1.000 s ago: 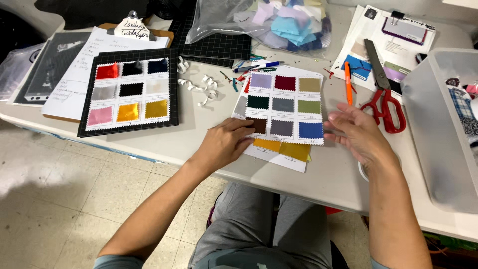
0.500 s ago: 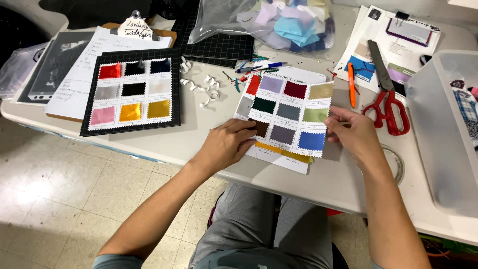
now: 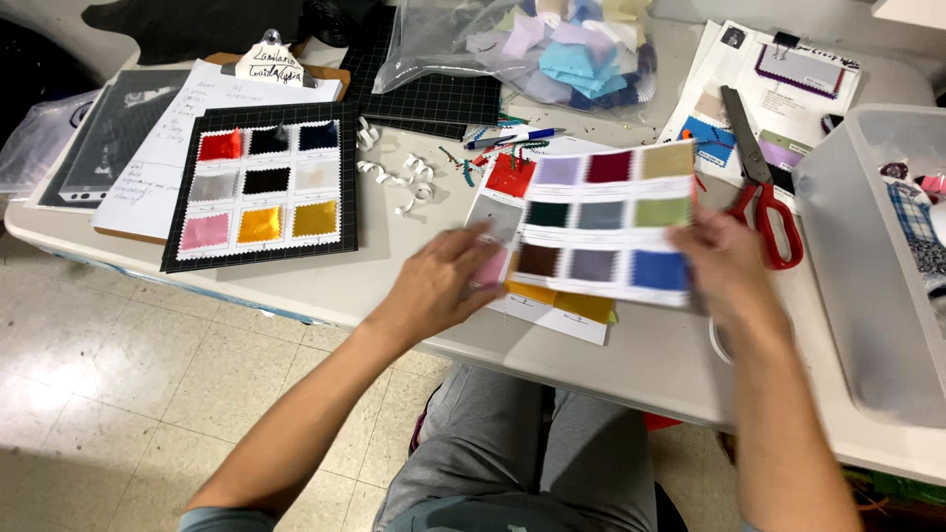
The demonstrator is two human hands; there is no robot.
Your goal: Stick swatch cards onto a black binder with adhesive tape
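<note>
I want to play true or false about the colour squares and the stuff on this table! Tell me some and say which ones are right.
1. The right hand holds the white swatch card at its right edge. True.
2. The white swatch card shows nine fabric squares. True.
3. The scissors have blue handles. False: the handles are red.
4. The black swatch card lies under the left hand. False: it lies apart, further left on the table.
5. A clear bag of fabric scraps sits at the far side of the table. True.
</note>
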